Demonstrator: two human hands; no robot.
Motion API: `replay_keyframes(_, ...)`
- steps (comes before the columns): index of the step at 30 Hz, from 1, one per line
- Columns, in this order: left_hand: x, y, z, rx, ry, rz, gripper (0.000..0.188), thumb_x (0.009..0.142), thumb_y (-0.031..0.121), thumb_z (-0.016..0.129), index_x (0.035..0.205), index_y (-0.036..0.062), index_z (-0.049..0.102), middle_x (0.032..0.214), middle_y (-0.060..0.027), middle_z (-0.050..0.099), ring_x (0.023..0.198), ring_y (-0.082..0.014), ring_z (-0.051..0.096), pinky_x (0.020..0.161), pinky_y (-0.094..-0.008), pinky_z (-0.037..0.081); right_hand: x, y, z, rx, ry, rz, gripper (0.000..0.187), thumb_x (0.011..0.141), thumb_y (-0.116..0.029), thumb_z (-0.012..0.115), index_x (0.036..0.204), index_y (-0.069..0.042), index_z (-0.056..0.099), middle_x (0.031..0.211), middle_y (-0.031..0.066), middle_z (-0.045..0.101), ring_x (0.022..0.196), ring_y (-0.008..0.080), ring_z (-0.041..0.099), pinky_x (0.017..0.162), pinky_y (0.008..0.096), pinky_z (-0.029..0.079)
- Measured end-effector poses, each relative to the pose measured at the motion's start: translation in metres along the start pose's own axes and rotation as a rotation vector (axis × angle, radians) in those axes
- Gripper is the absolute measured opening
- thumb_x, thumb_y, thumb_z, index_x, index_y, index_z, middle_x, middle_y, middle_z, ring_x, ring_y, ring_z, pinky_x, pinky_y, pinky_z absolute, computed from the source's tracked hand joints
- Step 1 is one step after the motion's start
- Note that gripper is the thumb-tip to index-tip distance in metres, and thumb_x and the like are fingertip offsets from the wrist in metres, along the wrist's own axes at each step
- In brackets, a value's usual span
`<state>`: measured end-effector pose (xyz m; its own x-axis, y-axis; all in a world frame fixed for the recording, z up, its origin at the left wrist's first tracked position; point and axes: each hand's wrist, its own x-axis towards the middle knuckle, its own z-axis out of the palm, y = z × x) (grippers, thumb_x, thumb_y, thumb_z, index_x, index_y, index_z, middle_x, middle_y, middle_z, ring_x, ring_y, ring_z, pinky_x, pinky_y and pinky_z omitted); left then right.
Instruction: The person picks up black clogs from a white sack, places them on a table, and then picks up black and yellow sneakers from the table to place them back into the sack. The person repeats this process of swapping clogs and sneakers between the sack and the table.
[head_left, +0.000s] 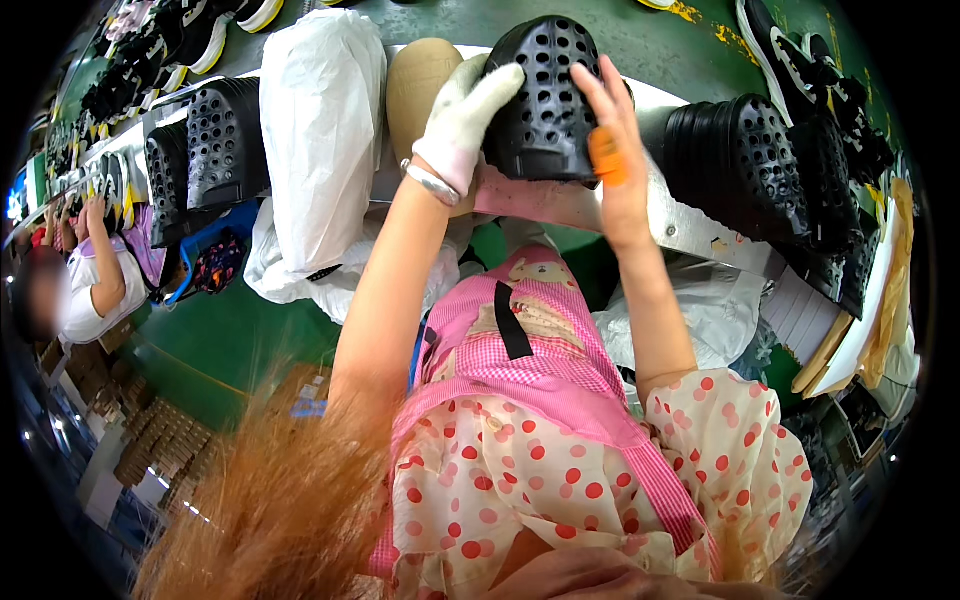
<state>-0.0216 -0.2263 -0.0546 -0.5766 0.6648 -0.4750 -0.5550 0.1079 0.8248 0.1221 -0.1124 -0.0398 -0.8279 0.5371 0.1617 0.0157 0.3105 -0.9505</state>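
A black shoe-shaped piece [545, 105], dotted with round holes, is held upright between my two hands over the white bench. My left hand [462, 115], in a white glove with a bracelet at the wrist, grips its left side, thumb lying on the holed face. Bare except for an orange wrap on a finger, my right hand [615, 150] presses along its right side, fingers pointing up and slightly blurred. The piece hides part of its fingers. Right behind my left hand stands a tan rounded form [418, 85].
Stacks of similar holed black pieces stand at left [225, 140] and right [735, 165] on the bench [690, 235]. A tall white plastic bag [322, 130] is left of the tan form. Black shoes [180, 50] line the far left. Another person [105, 285] is at far left.
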Motion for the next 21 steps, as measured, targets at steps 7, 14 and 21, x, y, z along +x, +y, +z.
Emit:
replay_keyframes(7, -0.026, -0.007, 0.01, 1.106, 0.452, 0.663, 0.039, 0.087, 0.012, 0.056, 0.123, -0.0013, 0.057, 0.124, -0.026, 0.051, 0.113, -0.0424, 0.049, 0.099, -0.0458, 0.04, 0.001, -0.002, 0.038, -0.441, -0.012, -0.024, 0.045, 0.091, -0.032, 0.057, 0.134, -0.018, 0.054, 0.146, 0.0185, 0.036, 0.127, 0.0371, 0.041, 0.105, 0.0452, 0.034)
replay_keyframes(14, -0.151, -0.008, -0.031, 0.748, 0.175, 0.886, 0.045, 0.075, 0.0, 0.062, 0.12, 0.0051, 0.061, 0.112, -0.0144, 0.059, 0.1, -0.0345, 0.058, 0.087, -0.0417, 0.048, -0.031, -0.004, 0.044, 0.062, 0.119, 0.161, 0.04, 0.095, -0.011, 0.044, 0.134, -0.001, 0.045, 0.139, 0.016, 0.045, 0.128, 0.0286, 0.046, 0.107, 0.0414, 0.036)
replay_keyframes(21, -0.301, -0.217, -0.224, 0.893, 0.476, 0.197, 0.031, 0.087, 0.012, 0.051, 0.115, 0.0034, 0.059, 0.111, -0.0189, 0.058, 0.101, -0.037, 0.057, 0.088, -0.0432, 0.047, -0.19, -0.021, 0.112, -0.219, -0.68, 0.565, 0.018, 0.09, 0.0, 0.052, 0.104, -0.001, 0.063, 0.093, 0.0075, 0.064, 0.089, 0.016, 0.063, 0.078, 0.0292, 0.051)
